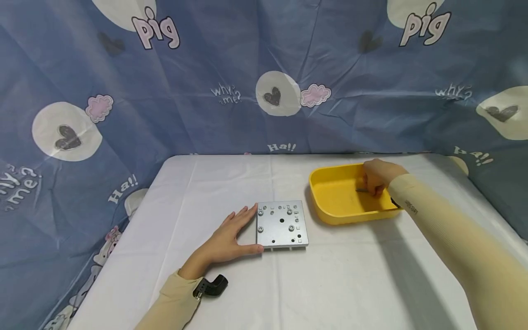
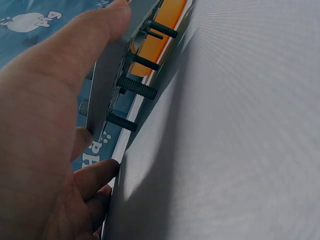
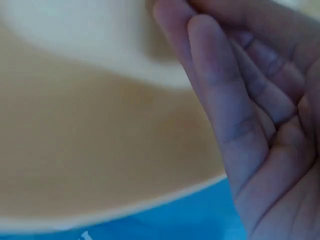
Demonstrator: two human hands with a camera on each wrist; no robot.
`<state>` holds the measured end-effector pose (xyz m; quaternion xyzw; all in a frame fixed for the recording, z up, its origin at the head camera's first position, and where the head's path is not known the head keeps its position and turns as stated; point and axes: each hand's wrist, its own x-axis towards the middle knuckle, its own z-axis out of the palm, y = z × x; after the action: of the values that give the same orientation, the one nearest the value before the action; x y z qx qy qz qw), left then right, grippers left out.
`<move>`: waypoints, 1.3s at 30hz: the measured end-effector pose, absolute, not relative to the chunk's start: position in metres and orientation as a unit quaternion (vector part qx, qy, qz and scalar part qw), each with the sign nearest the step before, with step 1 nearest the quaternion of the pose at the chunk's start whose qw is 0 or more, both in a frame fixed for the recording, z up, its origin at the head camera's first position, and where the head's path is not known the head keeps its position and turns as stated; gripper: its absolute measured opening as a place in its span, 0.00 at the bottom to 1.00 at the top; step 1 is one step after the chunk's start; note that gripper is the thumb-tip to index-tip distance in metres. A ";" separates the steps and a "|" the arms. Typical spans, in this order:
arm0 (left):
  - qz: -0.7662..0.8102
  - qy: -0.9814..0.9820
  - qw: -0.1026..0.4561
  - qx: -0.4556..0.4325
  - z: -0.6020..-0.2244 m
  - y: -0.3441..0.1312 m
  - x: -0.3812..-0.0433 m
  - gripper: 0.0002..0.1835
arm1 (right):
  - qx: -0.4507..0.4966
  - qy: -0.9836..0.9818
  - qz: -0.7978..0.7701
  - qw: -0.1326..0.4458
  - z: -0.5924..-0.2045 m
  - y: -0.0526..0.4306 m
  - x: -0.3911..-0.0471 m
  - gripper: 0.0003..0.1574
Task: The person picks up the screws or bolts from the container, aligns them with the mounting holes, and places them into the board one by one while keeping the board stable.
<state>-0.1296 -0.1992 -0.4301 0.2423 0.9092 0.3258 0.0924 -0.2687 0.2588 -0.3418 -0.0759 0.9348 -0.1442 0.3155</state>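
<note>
A square silver metal plate (image 1: 276,233) with holes and several socket-head bolts stands near the middle of the table. In the left wrist view, threaded bolt ends (image 2: 137,87) stick out from its underside. Along its left side my left hand (image 1: 231,238) is spread, thumb at the near left corner and fingertips by the far left corner. My right hand (image 1: 379,176) reaches into a yellow bin (image 1: 336,217), fingers bent down. A small dark rod-like piece (image 1: 361,190) shows at its fingertips, seemingly pinched; the right wrist view does not show it clearly.
White cloth covers the table (image 1: 350,284). A blue printed curtain (image 1: 231,128) hangs behind it and at both sides. The bin's wall stands around the right hand, a short way right of the plate. A black strap mount (image 1: 214,285) sits on the left wrist.
</note>
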 end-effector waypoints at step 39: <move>0.325 0.912 0.099 0.229 -0.429 -0.196 -0.128 0.62 | -0.226 0.919 -0.202 0.251 -0.277 0.234 -0.246 0.08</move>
<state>-0.1281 -0.1956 -0.4288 0.2293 0.9120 0.3254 0.0992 -0.2463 0.2339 -0.2769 -0.2261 0.9194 -0.2018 0.2507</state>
